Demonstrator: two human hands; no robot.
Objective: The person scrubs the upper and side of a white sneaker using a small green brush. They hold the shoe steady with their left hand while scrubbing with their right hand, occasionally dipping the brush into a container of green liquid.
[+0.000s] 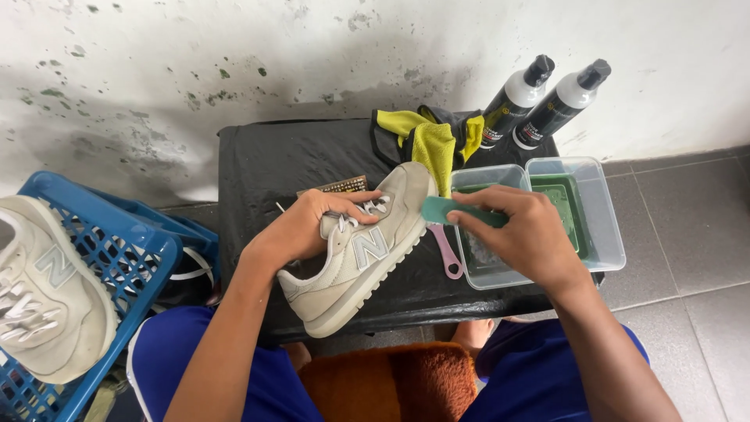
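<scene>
The left hand (312,227) is closed over the laced top of the shoe (355,254), pinning it at frame centre on the black bench (258,156), side panel up and exposed. The shoe's long axis runs diagonally: toe to upper right, heel to lower left, toward the person. The right hand (523,234) is curled shut around a green brush (449,209), held just right of the toe, above the clear tub (609,227). Two bottles (539,105) stand behind; a second shoe (47,289) rests on the blue basket (148,258), lower left.
</scene>
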